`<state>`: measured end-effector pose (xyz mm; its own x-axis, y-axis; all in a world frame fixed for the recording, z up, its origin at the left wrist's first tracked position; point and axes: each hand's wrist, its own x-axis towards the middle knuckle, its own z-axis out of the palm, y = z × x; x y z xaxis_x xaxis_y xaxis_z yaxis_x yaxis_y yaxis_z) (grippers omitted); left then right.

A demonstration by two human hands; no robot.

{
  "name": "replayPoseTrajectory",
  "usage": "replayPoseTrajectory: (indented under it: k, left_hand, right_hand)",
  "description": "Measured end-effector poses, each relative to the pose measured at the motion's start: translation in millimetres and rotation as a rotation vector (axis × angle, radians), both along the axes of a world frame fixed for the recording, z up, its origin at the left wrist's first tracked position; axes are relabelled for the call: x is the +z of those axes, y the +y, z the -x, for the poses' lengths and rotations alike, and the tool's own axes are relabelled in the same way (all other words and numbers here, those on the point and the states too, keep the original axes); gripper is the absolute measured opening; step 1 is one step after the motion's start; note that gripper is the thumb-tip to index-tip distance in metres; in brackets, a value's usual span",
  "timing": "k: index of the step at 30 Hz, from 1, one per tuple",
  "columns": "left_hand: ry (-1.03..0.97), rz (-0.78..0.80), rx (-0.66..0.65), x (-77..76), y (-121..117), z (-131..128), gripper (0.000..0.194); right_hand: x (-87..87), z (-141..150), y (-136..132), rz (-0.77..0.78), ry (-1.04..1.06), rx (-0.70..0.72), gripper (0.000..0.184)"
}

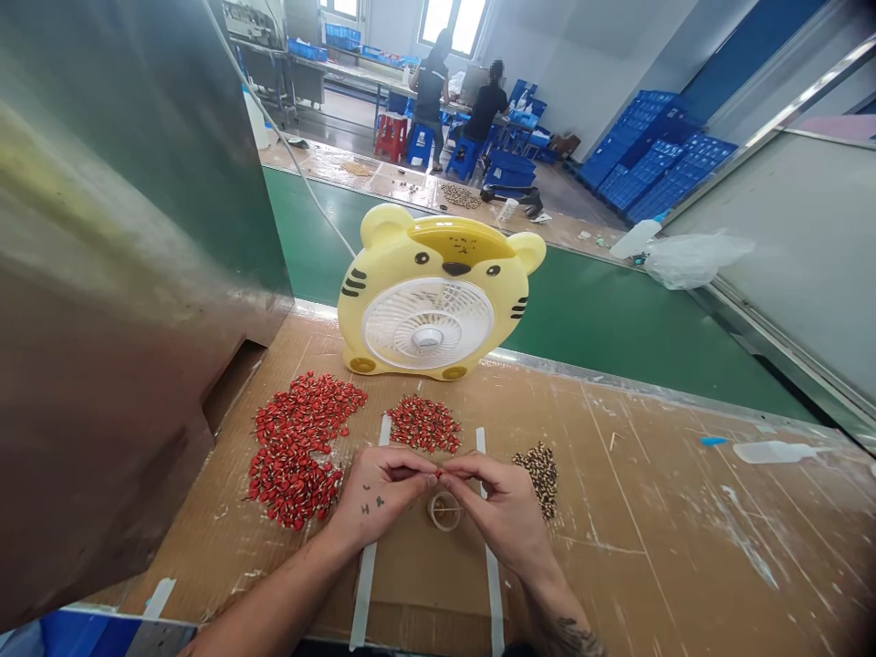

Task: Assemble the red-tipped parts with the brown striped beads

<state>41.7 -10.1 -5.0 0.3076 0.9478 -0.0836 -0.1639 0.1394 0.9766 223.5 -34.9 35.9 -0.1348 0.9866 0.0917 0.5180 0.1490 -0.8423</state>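
Observation:
My left hand (383,488) and my right hand (503,506) meet over a taped-down cardboard sheet (424,570), thumbs and forefingers pinched tip to tip. A small red part (439,474) shows between the fingertips, mostly hidden by them. Just beneath the fingers lies a small clear round ring or dish (445,512). Beyond my hands is a small pile of red parts with metallic ends (424,424). A larger pile of similar red parts (301,447) spreads to the left of my left hand. Small dark and gold pieces (540,474) are heaped beside my right hand.
A yellow animal-shaped fan (442,292) stands behind the piles. A metal cabinet (123,301) walls off the left. On the right lie a squeeze bottle (773,452) and its blue cap (713,441). Two people sit at a far bench near stacked blue crates (636,137).

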Motion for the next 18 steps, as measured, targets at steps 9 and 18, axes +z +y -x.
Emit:
replayPoseTrajectory:
  k: [9,18]
  left_hand:
    - [0.094,-0.125,0.207,-8.5,11,-5,0.028]
    - [0.354,-0.531,0.388,-3.4,10,11,0.014]
  right_hand:
    - [-23.2,4,39,-0.052,-0.070,-0.107,0.011]
    - [-40.4,-2,57,-0.199,-0.170,-0.157,0.018]
